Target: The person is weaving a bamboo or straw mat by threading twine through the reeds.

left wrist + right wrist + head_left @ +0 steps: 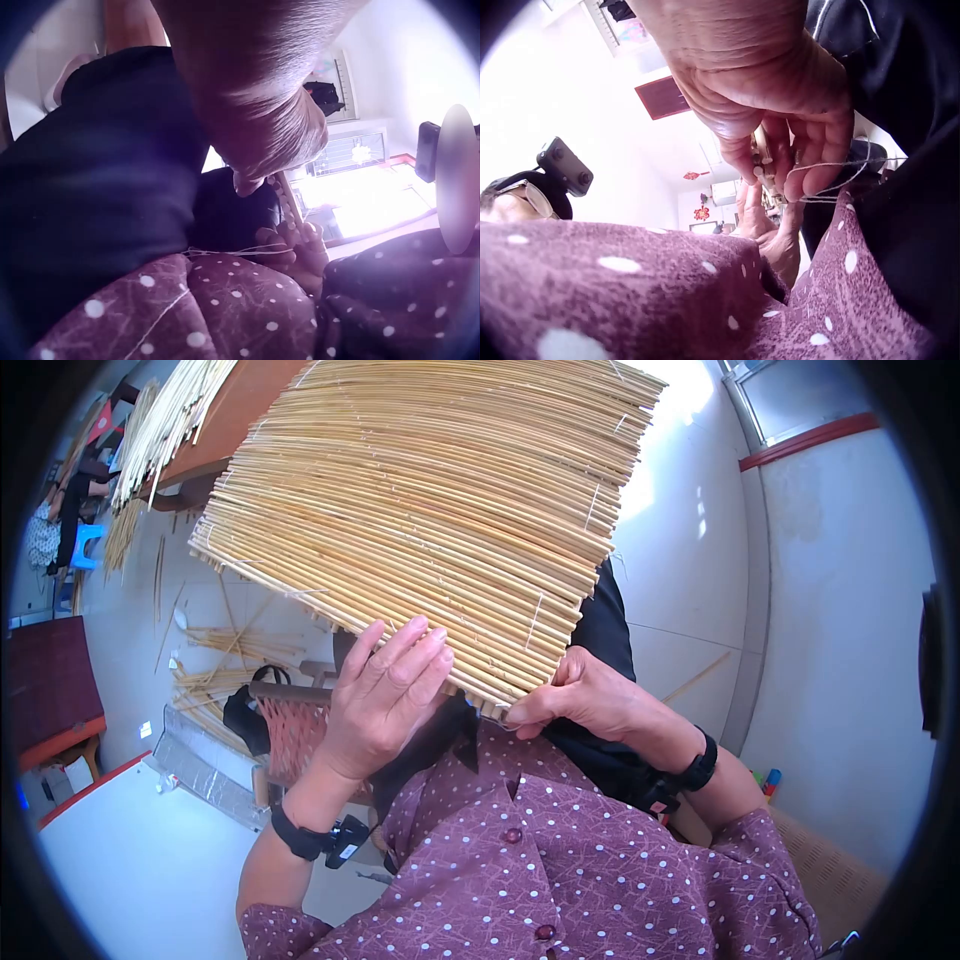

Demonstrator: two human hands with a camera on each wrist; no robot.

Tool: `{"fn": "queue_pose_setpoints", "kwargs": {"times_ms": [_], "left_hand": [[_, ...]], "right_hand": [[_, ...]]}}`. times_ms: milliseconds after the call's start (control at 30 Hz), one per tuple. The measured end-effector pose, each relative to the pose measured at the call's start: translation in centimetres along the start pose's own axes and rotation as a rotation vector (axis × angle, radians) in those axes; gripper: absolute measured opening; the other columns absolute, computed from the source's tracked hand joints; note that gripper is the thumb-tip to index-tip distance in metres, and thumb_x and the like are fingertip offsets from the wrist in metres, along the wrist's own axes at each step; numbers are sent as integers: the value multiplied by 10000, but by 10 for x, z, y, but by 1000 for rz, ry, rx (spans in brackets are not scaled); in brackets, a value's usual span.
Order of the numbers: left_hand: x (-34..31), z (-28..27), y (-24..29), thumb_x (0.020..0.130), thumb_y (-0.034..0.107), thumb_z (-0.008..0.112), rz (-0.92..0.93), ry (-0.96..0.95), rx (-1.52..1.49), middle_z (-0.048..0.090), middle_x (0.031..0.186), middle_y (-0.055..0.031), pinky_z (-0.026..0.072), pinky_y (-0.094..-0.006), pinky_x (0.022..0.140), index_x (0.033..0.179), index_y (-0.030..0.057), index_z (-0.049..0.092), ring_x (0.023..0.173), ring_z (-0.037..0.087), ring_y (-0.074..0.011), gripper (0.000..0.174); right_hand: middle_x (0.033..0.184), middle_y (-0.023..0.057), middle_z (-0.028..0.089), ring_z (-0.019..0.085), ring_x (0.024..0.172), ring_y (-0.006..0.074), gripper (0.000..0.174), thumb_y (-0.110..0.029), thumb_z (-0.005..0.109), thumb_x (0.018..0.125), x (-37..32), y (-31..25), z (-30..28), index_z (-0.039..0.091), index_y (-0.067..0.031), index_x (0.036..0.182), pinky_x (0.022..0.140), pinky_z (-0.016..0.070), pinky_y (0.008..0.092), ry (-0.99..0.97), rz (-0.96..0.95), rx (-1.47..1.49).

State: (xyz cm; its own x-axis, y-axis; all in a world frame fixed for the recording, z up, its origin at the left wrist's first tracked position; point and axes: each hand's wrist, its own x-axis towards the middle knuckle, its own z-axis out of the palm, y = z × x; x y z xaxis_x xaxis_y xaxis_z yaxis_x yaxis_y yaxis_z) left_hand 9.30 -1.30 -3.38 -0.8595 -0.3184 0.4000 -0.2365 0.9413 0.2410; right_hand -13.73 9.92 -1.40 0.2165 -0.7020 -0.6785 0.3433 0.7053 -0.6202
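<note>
A mat of thin straw-coloured sticks (420, 510), sewn together in rows with white thread, slopes up from the person's lap. The left hand (390, 685) grips its near edge, fingers laid over the top face and thumb hidden beneath. At the near right corner, the right hand (585, 695) pinches the mat's edge between thumb and fingers. Loose white thread (832, 166) runs beside the right fingers in the right wrist view. Stick ends (285, 201) show between both hands in the left wrist view.
A woven-seat stool (290, 735) stands at the left, with loose sticks (215, 680) on the floor beyond it. More pale sticks (180, 420) hang over a brown table edge (235, 425). A white-topped table (150, 860) lies at lower left; a wall (840, 580) rises at right.
</note>
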Motion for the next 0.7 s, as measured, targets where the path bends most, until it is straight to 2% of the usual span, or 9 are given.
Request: {"fn": "queue_pose_setpoints", "kwargs": {"times_ms": [100,167,233,267,300,367,400,467,700], "left_hand": [[6,-13,3,733,186,786,-78,8,-152,619,1172,-83,432,-418,988,1131,70,651,1097,600,-254,436],[0,-26,5,743,210,788,-102,39,-246,637,1093,-113,504,-385,859,1114,40,655,983,636,-233,430],[-4,-39,10,820,287,742,-905,-575,-865,660,1016,-151,540,-357,745,1101,-2,636,890,660,-215,416],[-5,-26,14,900,359,660,-1165,-592,-1224,672,965,-140,549,-311,688,1103,-29,621,870,670,-189,439],[-8,-15,17,900,359,660,-1165,-593,-1225,672,965,-140,549,-311,688,1103,-29,621,870,670,-189,439],[-4,2,25,911,391,652,-1204,-326,-1921,661,1002,-129,574,-343,683,1128,-27,597,874,667,-214,474],[3,10,30,911,391,652,-1201,-337,-1925,661,1002,-129,574,-343,683,1128,-27,597,874,667,-214,474],[25,28,37,920,387,635,-1229,11,-2150,647,1058,-140,598,-358,713,1205,-5,534,908,673,-222,495],[49,42,51,944,306,595,-1146,55,-2073,598,1202,-134,595,-380,800,1324,42,443,1049,638,-228,487]], "right_hand": [[853,76,706,671,727,120,197,-113,734,800,-1,2,-3,710,34,930,696,570,245,-8,-4,8],[855,80,708,674,730,125,201,-110,735,799,0,5,-5,710,38,932,701,573,246,-15,-9,9],[856,88,711,680,731,134,201,-108,737,796,0,8,-9,714,40,929,703,582,255,-20,11,-26],[856,88,711,680,731,134,201,-108,737,796,-4,3,-15,714,40,929,703,582,255,-21,13,-24],[853,90,712,682,730,137,198,-106,739,793,-6,1,-16,716,40,925,702,585,260,-18,23,-21],[851,92,712,684,728,140,196,-105,740,790,-12,-7,-20,718,40,920,701,588,265,-9,29,-13],[852,93,713,684,727,140,196,-103,742,787,-16,-12,-24,719,40,919,700,590,268,-2,57,-31],[846,98,712,685,719,142,193,-102,740,782,-24,-21,-29,717,40,911,698,592,268,23,80,-55],[801,91,696,677,690,143,225,-156,735,767,-40,-35,-39,712,24,900,686,589,254,53,100,-169]]}}
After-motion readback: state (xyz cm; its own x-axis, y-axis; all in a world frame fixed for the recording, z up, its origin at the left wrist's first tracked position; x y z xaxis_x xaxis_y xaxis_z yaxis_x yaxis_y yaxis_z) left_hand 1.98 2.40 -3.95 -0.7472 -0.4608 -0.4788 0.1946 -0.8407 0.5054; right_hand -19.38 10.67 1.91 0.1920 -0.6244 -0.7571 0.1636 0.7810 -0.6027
